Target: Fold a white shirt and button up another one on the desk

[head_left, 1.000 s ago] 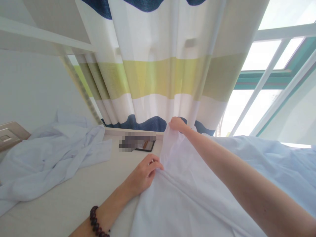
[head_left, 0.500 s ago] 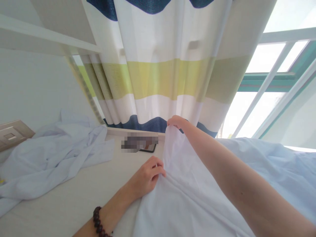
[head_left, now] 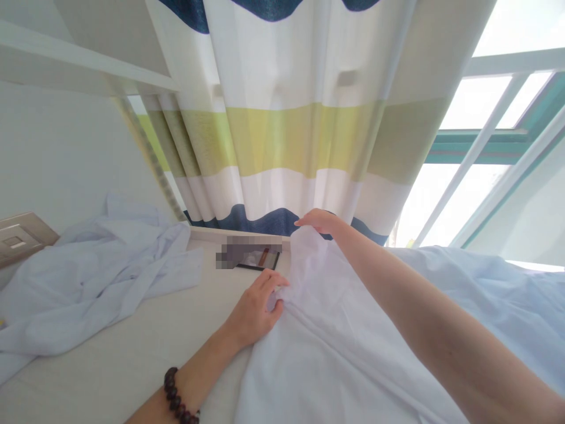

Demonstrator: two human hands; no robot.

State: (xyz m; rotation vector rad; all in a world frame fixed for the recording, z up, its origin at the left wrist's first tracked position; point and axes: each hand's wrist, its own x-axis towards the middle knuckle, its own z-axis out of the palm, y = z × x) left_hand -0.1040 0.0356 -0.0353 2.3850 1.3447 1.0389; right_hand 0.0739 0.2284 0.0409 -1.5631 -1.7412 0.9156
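Note:
A white cloth [head_left: 335, 330], smooth and thin with a long raised fold or seam, spreads in front of me; whether it is a garment or a sheet I cannot tell. My right hand [head_left: 318, 220] pinches its far corner and lifts it slightly near the bed's far edge. At the cloth's left edge is my left hand [head_left: 256, 309], its thumb and fingers apart around a bit of the fabric and touching it. A dark beaded bracelet [head_left: 174, 394] circles my left wrist.
Crumpled white fabric [head_left: 119, 265] lies to the left beside a wall socket or switch plate [head_left: 26, 235]. A partly blurred phone-like object [head_left: 260, 259] rests by the low ledge. Striped curtains [head_left: 273, 141] hang beyond. More rumpled bluish-white fabric [head_left: 477, 282] lies right, beneath the barred window.
My left hand has shifted a little up and left, and its thumb and fingers have spread apart. My right index finger has straightened while that hand stays at the corner.

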